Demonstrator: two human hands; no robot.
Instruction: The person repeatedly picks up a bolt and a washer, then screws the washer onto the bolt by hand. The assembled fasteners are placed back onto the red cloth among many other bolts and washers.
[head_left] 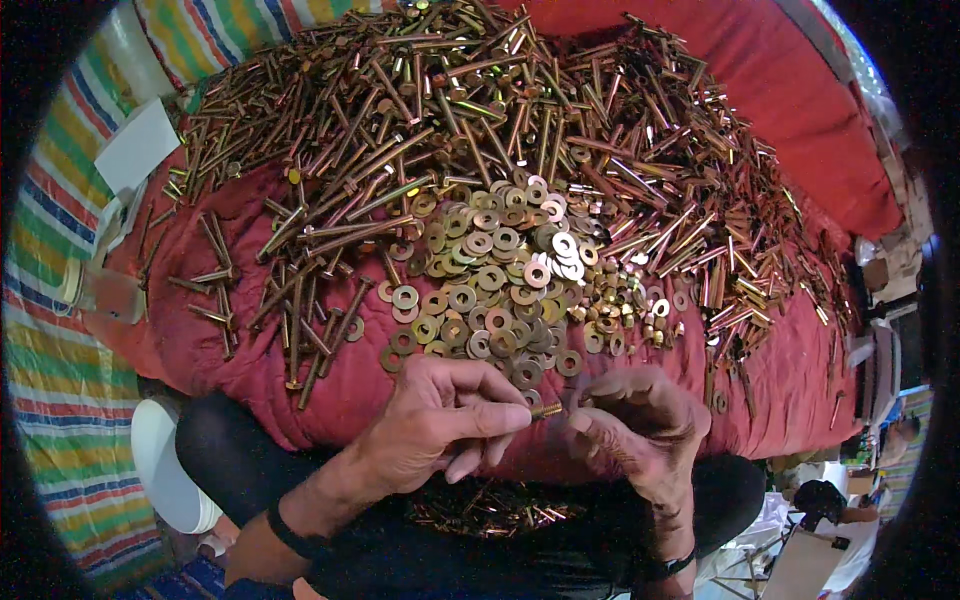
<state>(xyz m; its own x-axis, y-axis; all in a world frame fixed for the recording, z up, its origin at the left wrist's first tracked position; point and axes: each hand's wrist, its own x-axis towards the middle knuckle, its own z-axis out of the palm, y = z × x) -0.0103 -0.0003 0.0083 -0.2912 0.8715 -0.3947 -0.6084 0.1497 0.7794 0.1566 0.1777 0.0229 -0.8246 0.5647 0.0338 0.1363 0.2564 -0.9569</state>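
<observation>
Between the thumb and fingers of my left hand (430,420) is a brass-coloured bolt (546,410). Its threaded end sticks out to the right; the rest is hidden in the grip. My right hand (645,425) is curled just beyond that tip, thumb and fingers drawn together. Motion blur hides what they pinch, if anything. Right behind both hands lies a heap of flat washers (490,278). To its right are small nuts (655,308), loosely scattered. Long bolts (330,330) lie on the left of the washers.
A large mound of bolts (440,110) covers the far part of the red cloth (190,350). More bolts (500,510) lie below my hands, between my legs. A white bucket (165,470) stands at left, a white card (138,145) farther back. Another person (855,530) is at lower right.
</observation>
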